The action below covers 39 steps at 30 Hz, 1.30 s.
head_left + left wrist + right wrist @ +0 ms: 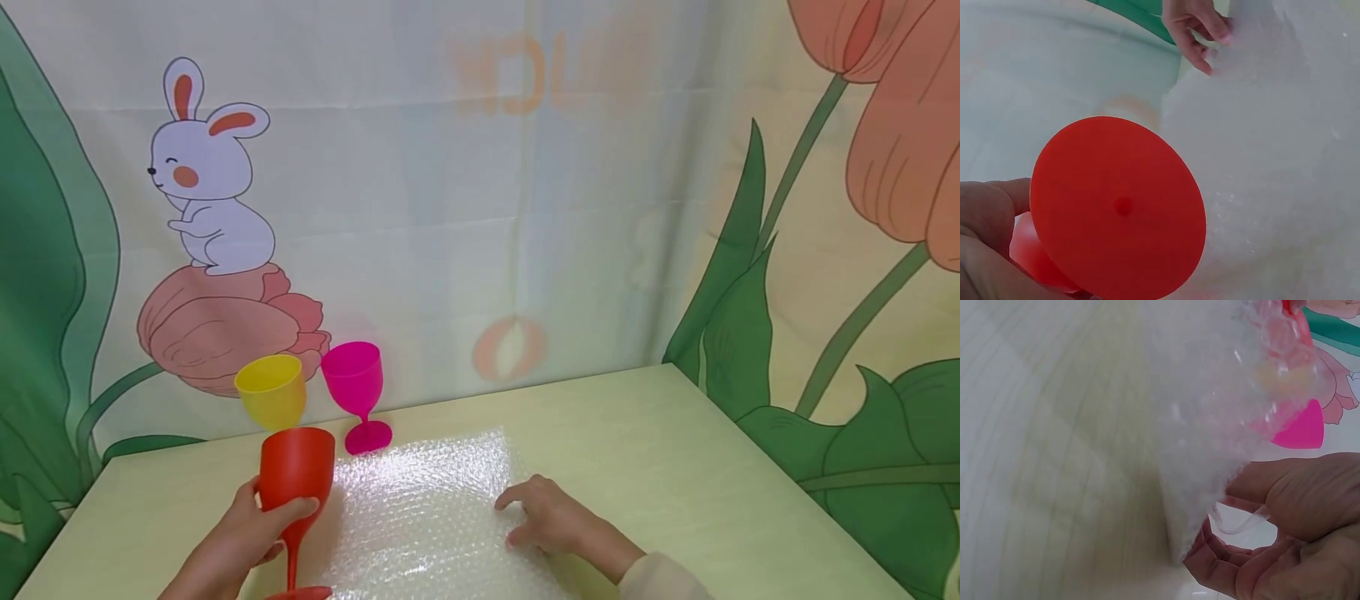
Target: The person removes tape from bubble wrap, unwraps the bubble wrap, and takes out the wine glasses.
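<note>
My left hand grips a red plastic goblet around its bowl, with the thumb across the front. The goblet stands nearly upright, and its round base faces the left wrist camera. To its right a sheet of bubble wrap lies on the table. My right hand pinches the right edge of this sheet; in the right wrist view the bubble wrap rises off the table near the fingers.
Behind the red goblet is a yellow goblet, partly hidden by it. A magenta goblet stands beside that, just beyond the wrap's far edge. The pale table ends at a printed curtain with a rabbit and tulips.
</note>
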Tool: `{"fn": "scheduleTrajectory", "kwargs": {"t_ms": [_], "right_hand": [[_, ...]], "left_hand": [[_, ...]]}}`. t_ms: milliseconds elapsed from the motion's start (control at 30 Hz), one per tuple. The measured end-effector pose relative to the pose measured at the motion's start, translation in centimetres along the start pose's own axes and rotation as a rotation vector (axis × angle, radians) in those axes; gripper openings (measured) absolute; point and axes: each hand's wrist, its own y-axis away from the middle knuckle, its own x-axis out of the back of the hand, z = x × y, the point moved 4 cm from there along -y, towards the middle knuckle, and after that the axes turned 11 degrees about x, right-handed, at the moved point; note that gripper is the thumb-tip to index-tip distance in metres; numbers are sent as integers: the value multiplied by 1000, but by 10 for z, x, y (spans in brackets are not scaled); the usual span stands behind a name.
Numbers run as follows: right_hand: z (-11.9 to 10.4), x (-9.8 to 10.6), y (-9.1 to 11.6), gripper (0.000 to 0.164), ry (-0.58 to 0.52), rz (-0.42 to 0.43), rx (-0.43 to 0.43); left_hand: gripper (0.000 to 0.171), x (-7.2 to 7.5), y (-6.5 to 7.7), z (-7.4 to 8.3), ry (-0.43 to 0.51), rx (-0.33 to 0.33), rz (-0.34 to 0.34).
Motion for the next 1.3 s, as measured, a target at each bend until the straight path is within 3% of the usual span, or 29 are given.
{"fn": "scheduleTrajectory", "kwargs": {"t_ms": [33,133,233,367,900,1300], "right_hand": [[0,0,0,37,2,0,2],[0,-1,-1,37,9,1,15],[-1,-1,0,37,15,0,10],[-1,-1,0,38,20,0,-4],[-3,-1,0,38,19,10,1],[-4,-2,2,38,20,21,28]], "left_hand": [[138,1,0,2,-9,-11,-1],[125,-6,33,17,-31,-58,-16],[111,-14,56,30,-48,-120,-45],[93,-23,69,43,-56,-184,-65],[94,-55,75,71,10,-328,-75],[91,-78,66,77,44,-403,-55]]}}
